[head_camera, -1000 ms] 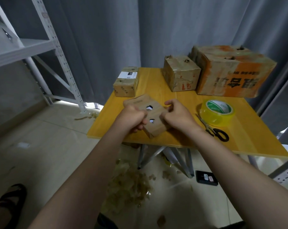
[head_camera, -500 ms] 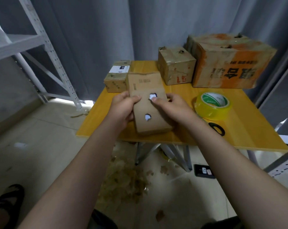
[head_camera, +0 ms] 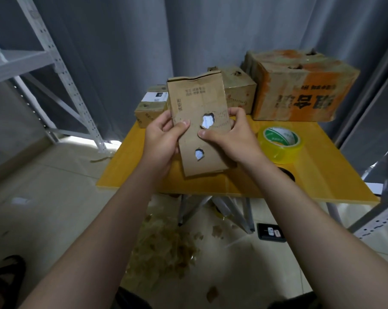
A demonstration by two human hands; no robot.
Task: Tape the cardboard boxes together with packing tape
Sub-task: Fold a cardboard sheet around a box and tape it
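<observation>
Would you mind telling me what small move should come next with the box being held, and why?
Probably lower the box onto the table, freeing the right hand for the tape roll. Both it and the left hand grip the box above the tabletop, and the roll lies untouched beside the right hand.

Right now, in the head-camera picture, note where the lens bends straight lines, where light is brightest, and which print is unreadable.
Head view: the wide lens tilts the shelf upright; brightest is the floor patch below the curtain; print on the held box is too soft to read.
</observation>
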